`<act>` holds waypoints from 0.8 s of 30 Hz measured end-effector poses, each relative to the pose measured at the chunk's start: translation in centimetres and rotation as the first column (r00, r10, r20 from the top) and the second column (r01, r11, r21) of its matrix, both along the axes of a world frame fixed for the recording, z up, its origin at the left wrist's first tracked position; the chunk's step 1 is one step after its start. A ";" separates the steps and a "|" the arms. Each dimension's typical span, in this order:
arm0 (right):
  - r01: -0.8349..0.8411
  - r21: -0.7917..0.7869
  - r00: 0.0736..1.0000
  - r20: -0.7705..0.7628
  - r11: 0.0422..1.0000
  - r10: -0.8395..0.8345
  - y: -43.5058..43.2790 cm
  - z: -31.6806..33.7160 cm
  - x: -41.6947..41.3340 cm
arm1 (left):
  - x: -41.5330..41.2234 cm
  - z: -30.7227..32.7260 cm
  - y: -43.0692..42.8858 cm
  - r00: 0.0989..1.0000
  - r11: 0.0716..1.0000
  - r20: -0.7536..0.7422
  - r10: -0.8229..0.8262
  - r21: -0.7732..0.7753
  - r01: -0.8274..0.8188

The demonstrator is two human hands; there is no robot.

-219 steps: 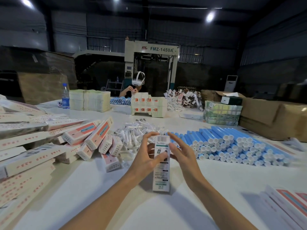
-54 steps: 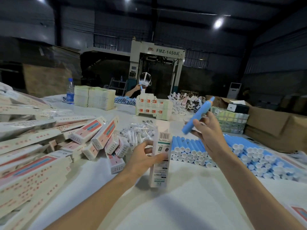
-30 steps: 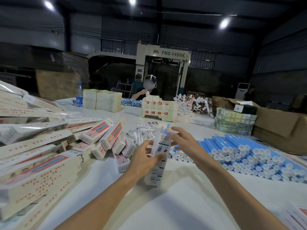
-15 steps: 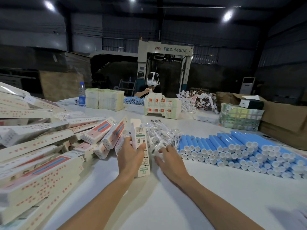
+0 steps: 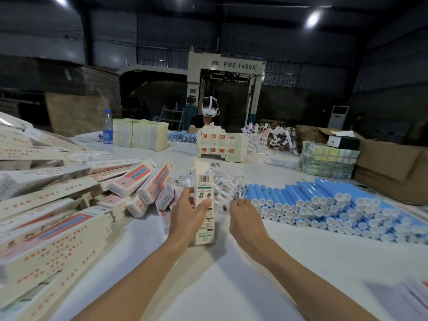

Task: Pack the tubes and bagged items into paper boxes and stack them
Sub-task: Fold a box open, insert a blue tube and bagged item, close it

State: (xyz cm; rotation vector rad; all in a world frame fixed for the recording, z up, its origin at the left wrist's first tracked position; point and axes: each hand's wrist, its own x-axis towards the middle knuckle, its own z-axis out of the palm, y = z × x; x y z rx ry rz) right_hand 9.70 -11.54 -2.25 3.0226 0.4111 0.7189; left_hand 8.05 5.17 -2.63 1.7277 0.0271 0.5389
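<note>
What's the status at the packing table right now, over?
Left hand grips paper box, upright, top flap open. Right hand at bagged items, grip unclear. Blue tubes stacked to the right, nothing blocking.

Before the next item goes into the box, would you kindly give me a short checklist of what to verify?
1. Paper box gripped upright by the left hand: ok.
2. Top flap open, so the mouth is free: ok.
3. Box base resting on the table: ok, as far as it shows.
4. Right hand has hold of one of the bagged items: cannot tell; its fingers curl at the edge of the pile.
5. One of the blue tubes already inside the box: cannot tell, the interior is hidden.
</note>
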 end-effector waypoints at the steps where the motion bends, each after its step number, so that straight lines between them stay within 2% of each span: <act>1: -0.031 -0.062 0.999 -0.020 0.998 0.030 -0.9 0.0 -0.5 | 0.0 -0.1 -0.2 1.000 0.999 -0.007 -0.028 -0.021 0.028; 5: -0.079 -0.269 0.994 -0.095 0.960 0.055 -4.2 -1.3 -2.6 | -0.1 -0.2 -0.8 0.991 0.987 -0.026 -0.135 -0.088 0.132; 8: -0.112 -0.274 0.981 -0.184 0.955 0.062 -5.3 -2.4 -3.4 | -0.6 -0.3 -1.4 0.976 0.974 -0.020 -0.218 -0.070 0.217; 11: -0.097 -0.125 0.976 -0.204 0.987 0.071 -6.1 -1.9 -3.4 | -1.3 -0.5 -1.9 0.959 0.958 0.000 -0.283 -0.046 0.282; 13: -0.091 0.116 0.985 -0.136 0.989 0.106 -6.9 -0.5 -3.5 | -1.7 -0.5 -2.1 0.950 0.950 -0.001 -0.311 -0.037 0.311; 14: -0.111 0.272 0.987 -0.085 0.956 0.138 -7.4 0.6 -3.5 | -1.9 -0.5 -2.2 0.947 0.946 -0.003 -0.322 -0.034 0.322; 16: -0.174 0.564 0.982 0.041 0.807 0.183 -8.1 3.3 -3.8 | -2.1 -0.3 -2.5 0.938 0.938 -0.003 -0.346 -0.031 0.346; 18: -0.278 0.754 0.960 0.192 0.596 0.205 -8.2 6.2 -4.3 | -2.4 -0.1 -2.7 0.931 0.930 0.008 -0.365 -0.042 0.365; 21: -0.455 0.834 0.886 0.387 0.311 0.258 -7.5 9.8 -5.0 | -2.6 0.1 -2.8 0.916 0.915 0.034 -0.399 -0.055 0.400; 22: -0.485 0.835 0.864 0.411 0.259 0.291 -7.0 10.7 -5.1 | -2.7 0.1 -2.9 0.910 0.907 0.040 -0.414 -0.062 0.416; 24: -0.507 0.832 0.836 0.413 0.225 0.361 -5.7 11.9 -5.2 | -2.8 0.1 -3.1 0.898 0.894 0.051 -0.437 -0.082 0.440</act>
